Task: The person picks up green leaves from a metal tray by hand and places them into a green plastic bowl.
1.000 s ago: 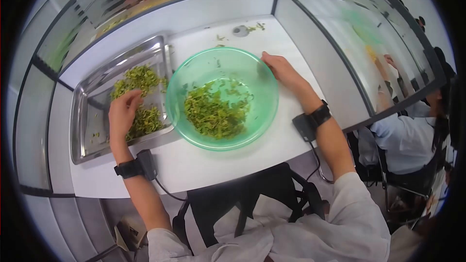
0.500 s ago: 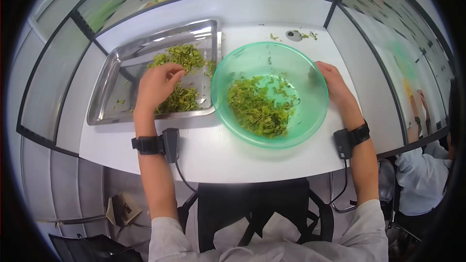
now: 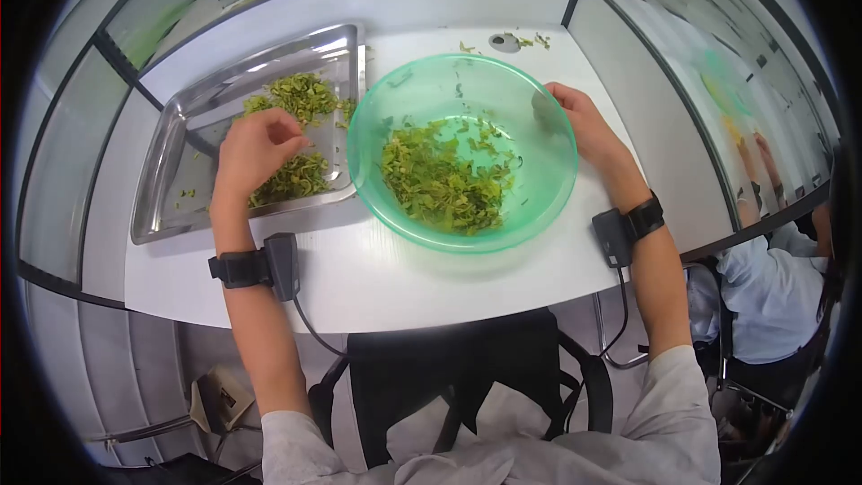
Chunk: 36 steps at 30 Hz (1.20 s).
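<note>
My left hand is over the metal tray, its fingers curled and thumb and forefinger pinched together. What they hold, if anything, is too small to make out. Around it in the tray lie two heaps of chopped green leaves, one beyond the hand and one partly under it. To the right stands a translucent green plastic basin with more leaf pieces inside. My right hand grips its right rim; the fingertips show dimly through the wall.
Leaf scraps lie by a round cable hole at the back of the white table. Low partitions enclose the table. A cabled black device is strapped on each wrist. Another person sits at the far right.
The whole view has shifted, so everything appears farther left and slightly higher. My left hand's fingers have drawn closer into a pinch over the tray. My right hand stays on the basin's rim.
</note>
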Available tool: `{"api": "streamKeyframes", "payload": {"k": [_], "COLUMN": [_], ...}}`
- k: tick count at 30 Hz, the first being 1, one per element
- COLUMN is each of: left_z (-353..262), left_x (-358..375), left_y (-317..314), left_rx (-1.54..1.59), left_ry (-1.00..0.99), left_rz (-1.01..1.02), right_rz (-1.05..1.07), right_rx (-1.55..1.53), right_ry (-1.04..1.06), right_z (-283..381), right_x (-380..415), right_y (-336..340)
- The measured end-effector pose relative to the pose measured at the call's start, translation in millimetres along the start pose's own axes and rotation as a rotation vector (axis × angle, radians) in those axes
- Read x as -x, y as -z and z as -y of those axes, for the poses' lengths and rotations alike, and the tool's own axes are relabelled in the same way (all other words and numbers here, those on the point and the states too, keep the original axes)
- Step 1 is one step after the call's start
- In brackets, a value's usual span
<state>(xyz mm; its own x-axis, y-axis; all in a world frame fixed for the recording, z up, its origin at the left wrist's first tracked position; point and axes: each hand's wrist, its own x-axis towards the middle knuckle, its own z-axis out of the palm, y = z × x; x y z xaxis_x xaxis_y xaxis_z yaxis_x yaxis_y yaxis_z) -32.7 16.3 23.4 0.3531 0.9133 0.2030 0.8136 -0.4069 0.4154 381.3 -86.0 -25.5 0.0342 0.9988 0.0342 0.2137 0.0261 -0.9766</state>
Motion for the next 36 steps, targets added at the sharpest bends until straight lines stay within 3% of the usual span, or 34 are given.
{"api": "streamKeyframes", "payload": {"k": [23, 26, 28, 36], "left_z": [3.4, 17.0, 21.7, 11.6], "left_x": [-1.3, -1.9, -3.9, 0.4], "left_y": [2.7, -11.7, -14.4, -5.4], "left_rx": [-0.013, 0.049, 0.250, 0.034], "left_ry": [-0.033, -0.096, -0.169, -0.167], "left_rz": [0.098, 0.116, 0.140, 0.268], "right_rz": [0.018, 0.021, 0.024, 0.016], "right_rx": [-0.030, 0.001, -0.006, 0.011], "right_ry": [-0.032, -0.037, -0.033, -0.007], "right_z": [3.5, 3.9, 4.8, 3.9], "right_x": [-0.6, 3.3, 1.0, 2.3], "right_y": [-1.8, -3.4, -4.4, -4.9]}}
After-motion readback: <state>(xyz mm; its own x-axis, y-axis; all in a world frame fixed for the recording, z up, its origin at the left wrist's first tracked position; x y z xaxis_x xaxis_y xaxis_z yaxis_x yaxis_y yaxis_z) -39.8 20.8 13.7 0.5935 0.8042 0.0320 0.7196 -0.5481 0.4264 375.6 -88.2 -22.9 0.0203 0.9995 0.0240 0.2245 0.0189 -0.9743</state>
